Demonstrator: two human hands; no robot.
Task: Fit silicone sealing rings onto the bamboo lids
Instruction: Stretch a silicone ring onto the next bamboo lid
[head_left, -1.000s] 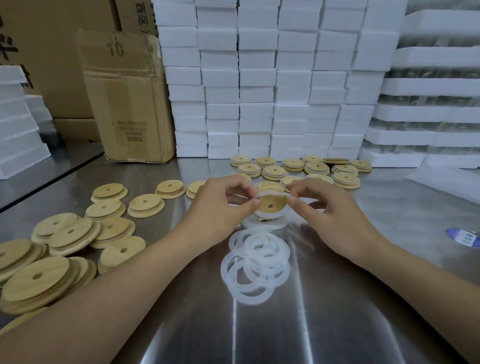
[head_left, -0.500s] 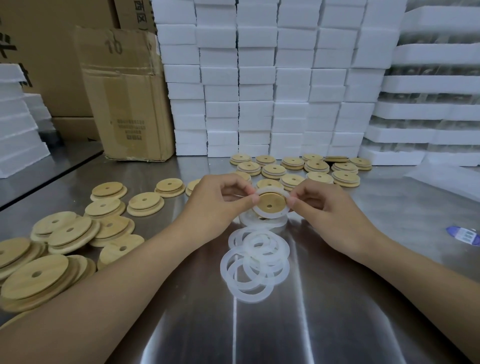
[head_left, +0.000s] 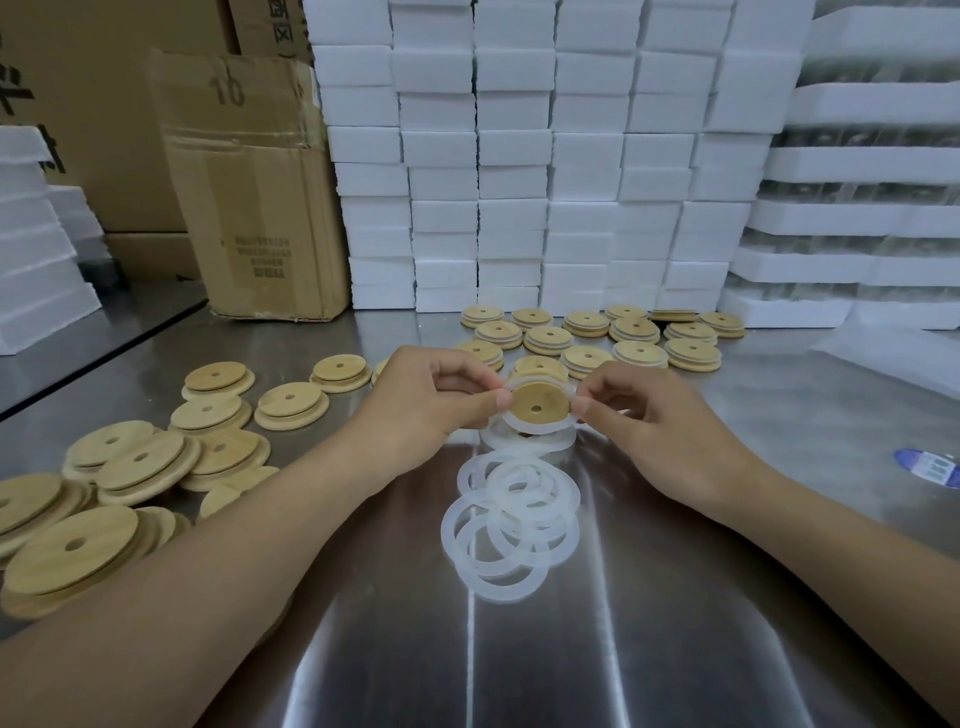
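Observation:
A round bamboo lid with a small centre hole is held above the steel table, a translucent silicone ring stretched around its rim. My left hand pinches the lid's left edge between thumb and fingers. My right hand pinches the right edge and the ring. Below them lies a loose pile of silicone rings. Bare bamboo lids lie scattered at the left. Behind my hands a group of lids sits in rows.
The steel table stretches toward me. A cardboard box stands at the back left. White foam blocks are stacked along the back, with foam trays at the right. A blue-and-white label lies at the right edge.
Both hands stay on the lid and ring, with only small finger shifts around the rim. The view has tilted slightly.

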